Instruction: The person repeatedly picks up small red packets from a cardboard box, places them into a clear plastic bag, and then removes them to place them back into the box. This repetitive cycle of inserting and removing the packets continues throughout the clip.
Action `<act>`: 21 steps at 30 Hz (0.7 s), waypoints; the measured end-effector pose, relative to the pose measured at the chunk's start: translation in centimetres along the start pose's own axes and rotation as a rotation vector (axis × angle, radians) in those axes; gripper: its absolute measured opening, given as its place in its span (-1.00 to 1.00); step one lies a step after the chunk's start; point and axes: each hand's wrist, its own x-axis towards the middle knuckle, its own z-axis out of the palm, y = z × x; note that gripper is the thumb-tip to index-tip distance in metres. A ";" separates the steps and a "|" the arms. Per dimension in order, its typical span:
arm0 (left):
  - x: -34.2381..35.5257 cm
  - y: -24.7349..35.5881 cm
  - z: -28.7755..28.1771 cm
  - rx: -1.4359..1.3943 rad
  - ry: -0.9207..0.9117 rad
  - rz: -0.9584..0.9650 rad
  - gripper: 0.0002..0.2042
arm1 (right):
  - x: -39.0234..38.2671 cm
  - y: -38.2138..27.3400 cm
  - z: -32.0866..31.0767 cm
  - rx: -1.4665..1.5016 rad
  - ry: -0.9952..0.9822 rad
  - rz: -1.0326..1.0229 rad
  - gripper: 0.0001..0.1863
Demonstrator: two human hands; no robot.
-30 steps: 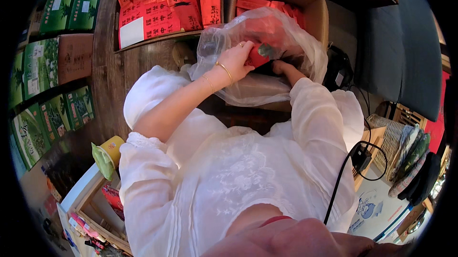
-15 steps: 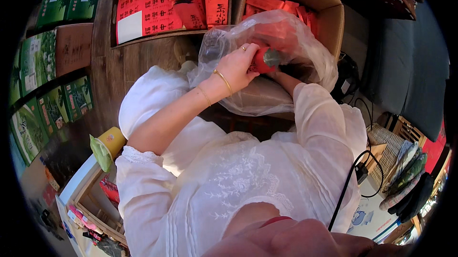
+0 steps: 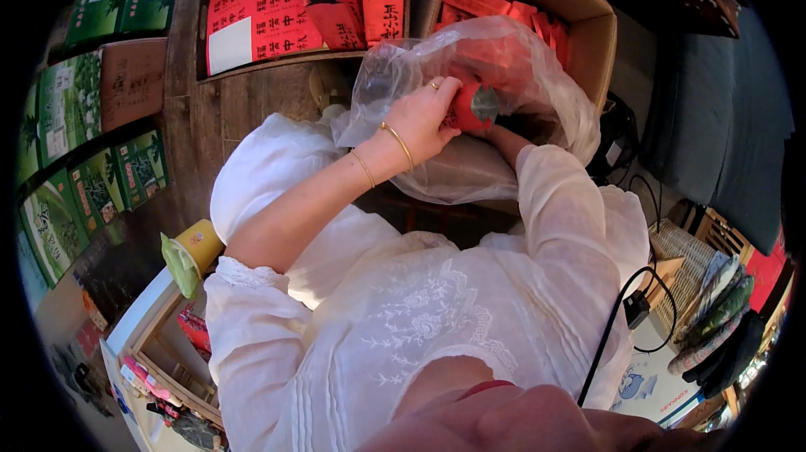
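Note:
A red packet [image 3: 464,113] with a dark grey-green end is held in my left hand [image 3: 426,120], whose fingers are closed round its near left side. My right hand [image 3: 502,141] reaches in from the right, just below the packet's dark end; its fingers are hidden behind the packet and the bag. Around both hands spreads a large clear plastic bag [image 3: 564,116], its mouth open and its folds lying over the near edge of a cardboard box [image 3: 594,41]. Several red packets [image 3: 474,0] lie inside that box.
At the upper left of the box stands another carton with red packets [image 3: 340,20] in rows. Green boxes [image 3: 59,108] are stacked at far left. A yellow cup [image 3: 197,246] sits by my left elbow. Black cables [image 3: 625,301] hang at right, near a dark grey cushion [image 3: 697,116].
The red packet and my left hand have shifted very slightly to the right, along with the whole view. My left hand keeps its grip.

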 end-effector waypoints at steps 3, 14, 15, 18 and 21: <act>0.4 0.0 0.1 0.006 -0.033 0.013 -0.48 | 0.0 0.2 0.7 0.005 0.051 0.021 -0.61; 0.7 -0.1 0.6 0.001 0.003 0.055 -0.48 | -5.2 2.5 -0.3 0.191 0.141 0.015 -0.61; 0.7 -0.2 0.8 0.001 0.005 0.056 -0.48 | -6.1 2.5 -1.3 0.237 0.069 0.063 -0.61; 1.2 -0.6 1.3 -0.041 0.068 0.100 -0.48 | -8.9 0.7 -7.2 0.271 -0.138 0.247 -0.47; 1.4 0.0 1.3 -0.060 0.088 0.129 -0.48 | -11.0 0.8 -9.8 0.529 -0.102 0.337 -0.53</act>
